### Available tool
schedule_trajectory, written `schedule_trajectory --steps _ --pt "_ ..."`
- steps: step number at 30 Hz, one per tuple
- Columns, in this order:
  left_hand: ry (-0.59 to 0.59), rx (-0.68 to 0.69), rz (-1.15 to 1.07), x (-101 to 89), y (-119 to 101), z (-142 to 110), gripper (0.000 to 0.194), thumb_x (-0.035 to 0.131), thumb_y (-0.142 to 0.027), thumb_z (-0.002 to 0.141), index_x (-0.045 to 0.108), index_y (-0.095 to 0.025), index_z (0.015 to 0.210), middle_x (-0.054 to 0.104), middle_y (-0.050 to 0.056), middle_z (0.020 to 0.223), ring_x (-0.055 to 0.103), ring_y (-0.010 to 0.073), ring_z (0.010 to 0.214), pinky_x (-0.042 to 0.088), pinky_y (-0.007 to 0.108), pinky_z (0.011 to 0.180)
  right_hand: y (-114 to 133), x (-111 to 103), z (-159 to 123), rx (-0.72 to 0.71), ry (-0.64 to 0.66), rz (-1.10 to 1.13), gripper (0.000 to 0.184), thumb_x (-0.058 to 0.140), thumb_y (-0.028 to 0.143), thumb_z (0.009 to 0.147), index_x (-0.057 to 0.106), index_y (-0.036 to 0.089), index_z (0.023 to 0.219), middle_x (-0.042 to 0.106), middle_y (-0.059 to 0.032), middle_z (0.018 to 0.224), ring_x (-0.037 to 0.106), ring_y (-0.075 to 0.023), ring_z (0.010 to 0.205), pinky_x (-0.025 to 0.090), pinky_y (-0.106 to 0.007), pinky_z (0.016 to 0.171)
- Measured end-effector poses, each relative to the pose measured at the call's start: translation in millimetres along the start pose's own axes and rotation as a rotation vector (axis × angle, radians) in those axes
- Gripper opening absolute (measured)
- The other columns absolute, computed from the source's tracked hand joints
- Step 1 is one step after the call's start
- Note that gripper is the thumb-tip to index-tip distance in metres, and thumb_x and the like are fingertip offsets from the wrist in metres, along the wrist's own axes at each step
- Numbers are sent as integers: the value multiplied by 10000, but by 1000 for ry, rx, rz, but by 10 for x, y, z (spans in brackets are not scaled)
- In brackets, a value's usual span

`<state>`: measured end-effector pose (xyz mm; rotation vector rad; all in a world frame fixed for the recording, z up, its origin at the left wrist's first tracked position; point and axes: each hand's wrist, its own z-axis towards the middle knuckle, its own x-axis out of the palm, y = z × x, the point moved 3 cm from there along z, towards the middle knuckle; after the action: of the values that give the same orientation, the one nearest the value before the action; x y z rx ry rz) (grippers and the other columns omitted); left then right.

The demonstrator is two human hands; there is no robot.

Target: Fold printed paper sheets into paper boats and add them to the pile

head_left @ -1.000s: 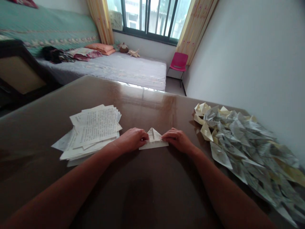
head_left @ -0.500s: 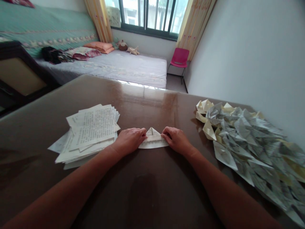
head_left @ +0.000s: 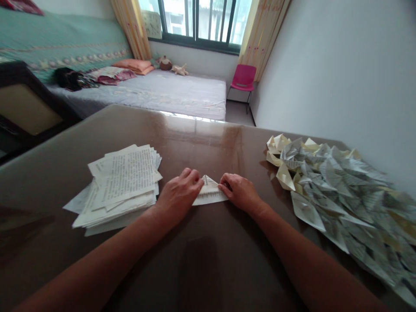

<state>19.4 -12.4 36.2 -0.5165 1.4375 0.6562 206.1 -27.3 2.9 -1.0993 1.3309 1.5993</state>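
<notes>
- The folded paper (head_left: pixel 211 195) lies flat on the counter (head_left: pixel 201 147), between the two hands, its peak pointing away.
- Left hand (head_left: pixel 182 190): fingers curled closed, pinching the paper's left side.
- Right hand (head_left: pixel 239 190): thumb and fingers nearly together, gripping its right edge.
- Printed sheets (head_left: pixel 125 177) are stacked beyond the left wrist.

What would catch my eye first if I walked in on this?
Probably the big heap of folded paper boats spread along the table's right side. Next, the bright pink chair by the window, then the stack of printed sheets left of the hands.
</notes>
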Motion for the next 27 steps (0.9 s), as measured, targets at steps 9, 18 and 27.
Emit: schedule_trajectory --steps 9,18,27 --pt "62 114 53 221 -362 -75 344 410 -132 922 514 -101 1248 574 135 1115 534 265 1021 490 405 818 12 -45 -34 -16 -39 -6 133 515 329 914 599 228 938 637 -16 917 565 -147 823 365 -251 673" --pt "85 114 79 147 -339 -93 333 432 -136 917 541 -130 1231 588 118 1125 539 250 1024 473 362 747 410 -143 -318 -235 169 -333 375 431 196 935 517 192 1300 658 -108 1065 619 -216 915 433 -307 706" --pt "206 56 124 19 -286 -137 262 453 -85 878 673 -93 1019 618 149 1040 575 276 936 476 353 648 333 -208 -374 -10 393 -446 467 400 91 888 472 75 1349 720 -160 855 692 -238 752 444 -292 594"
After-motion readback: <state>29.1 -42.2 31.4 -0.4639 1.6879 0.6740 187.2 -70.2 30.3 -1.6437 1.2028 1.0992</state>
